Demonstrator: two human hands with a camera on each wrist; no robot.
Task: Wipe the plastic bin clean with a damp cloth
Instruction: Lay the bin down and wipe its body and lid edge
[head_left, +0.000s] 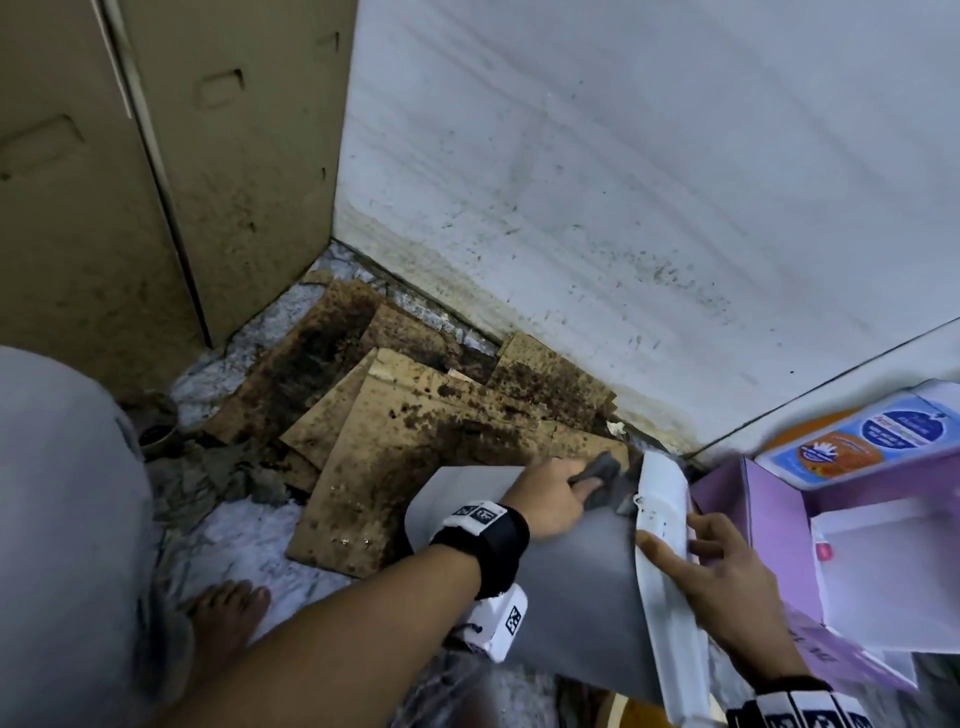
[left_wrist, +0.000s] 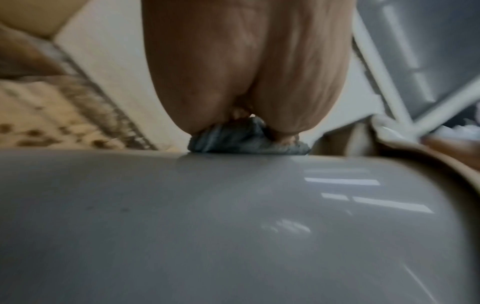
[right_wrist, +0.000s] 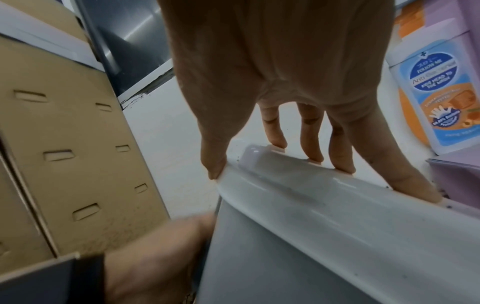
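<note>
A grey plastic bin (head_left: 571, 587) with a white rim (head_left: 665, 545) lies tilted on its side above the floor. My left hand (head_left: 550, 499) grips a crumpled grey cloth (head_left: 602, 467) and presses it on the bin's outer wall close to the rim. The left wrist view has the cloth (left_wrist: 244, 137) bunched under the fingers on the glossy grey wall (left_wrist: 233, 226). My right hand (head_left: 722, 566) grips the white rim (right_wrist: 324, 201), thumb on one side and fingers over the other. The bin's inside is hidden.
Dirty, dark-stained cardboard pieces (head_left: 415, 415) cover the floor corner under a spotted white wall (head_left: 623, 156). A beige cabinet (head_left: 130, 182) stands at left. A purple box (head_left: 769, 514) and an orange-and-blue labelled bottle (head_left: 857, 436) crowd the right. My bare foot (head_left: 228, 618) stands below.
</note>
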